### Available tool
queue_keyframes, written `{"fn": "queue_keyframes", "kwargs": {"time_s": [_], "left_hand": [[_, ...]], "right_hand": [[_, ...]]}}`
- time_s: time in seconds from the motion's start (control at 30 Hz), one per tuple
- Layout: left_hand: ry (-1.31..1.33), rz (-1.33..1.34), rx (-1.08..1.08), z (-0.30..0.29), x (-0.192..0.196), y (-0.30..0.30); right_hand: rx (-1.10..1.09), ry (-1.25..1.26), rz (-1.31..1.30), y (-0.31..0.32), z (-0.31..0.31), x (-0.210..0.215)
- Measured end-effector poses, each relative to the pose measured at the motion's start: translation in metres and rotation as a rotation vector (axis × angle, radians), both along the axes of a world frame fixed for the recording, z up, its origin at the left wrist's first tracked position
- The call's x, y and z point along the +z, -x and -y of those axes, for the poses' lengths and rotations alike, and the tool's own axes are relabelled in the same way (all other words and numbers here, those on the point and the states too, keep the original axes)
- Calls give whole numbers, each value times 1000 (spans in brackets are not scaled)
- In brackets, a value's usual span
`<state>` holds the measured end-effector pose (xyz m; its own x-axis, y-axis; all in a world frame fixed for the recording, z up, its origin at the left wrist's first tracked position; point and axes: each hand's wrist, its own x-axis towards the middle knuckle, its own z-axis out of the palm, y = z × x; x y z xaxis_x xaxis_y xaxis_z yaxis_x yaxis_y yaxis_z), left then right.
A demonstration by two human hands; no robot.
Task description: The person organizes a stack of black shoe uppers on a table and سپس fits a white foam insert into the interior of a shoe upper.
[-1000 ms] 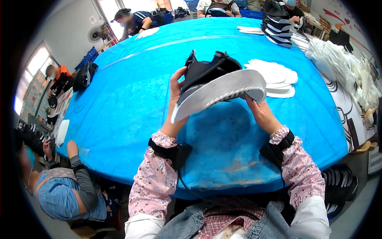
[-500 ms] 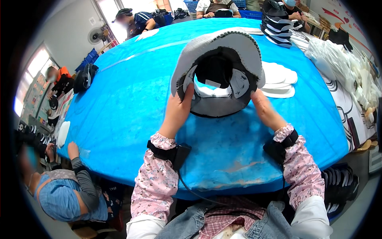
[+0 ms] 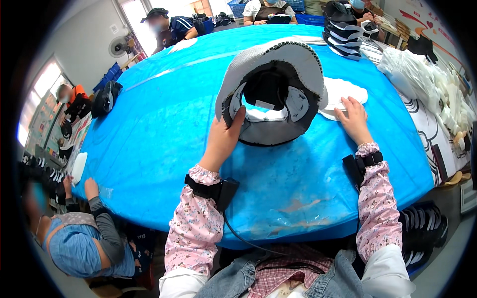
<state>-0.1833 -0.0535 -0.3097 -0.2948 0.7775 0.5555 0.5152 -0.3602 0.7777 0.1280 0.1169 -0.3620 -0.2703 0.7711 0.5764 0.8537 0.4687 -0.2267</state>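
A grey brimmed cap with a dark lining [image 3: 271,94] is held up over the blue plastic-covered table [image 3: 164,129], its edge pinched by the left hand [image 3: 223,139]. The right hand [image 3: 354,118] rests spread on a stack of white flat pieces [image 3: 343,92]. With one-handed support the cap could sag or slip. Other seated workers and stacked caps [image 3: 343,35] are seen around the room.

Cap [image 3: 271,92] flipped: a second ago brim faced the person edge-on, now its inside faces up. Right hand [image 3: 354,118] let go, now flat on white pieces [image 3: 343,94]. Left hand [image 3: 223,139] alone holds it.
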Motion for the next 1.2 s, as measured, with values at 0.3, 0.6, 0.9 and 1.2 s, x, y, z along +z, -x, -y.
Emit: {"fn": "queue_keyframes", "kwargs": {"time_s": [0.3, 0.6, 0.9, 1.2], "left_hand": [[22, -21, 10, 0, -5, 4], [66, 36, 22, -6, -16, 10], [90, -20, 63, -5, -16, 12], [28, -112, 100, 1, -8, 6]], "right_hand": [[70, -144, 49, 19, 10, 17], [178, -299, 153, 34, -13, 8], [307, -167, 93, 34, 11, 32], [321, -114, -269, 24, 4, 24]]}}
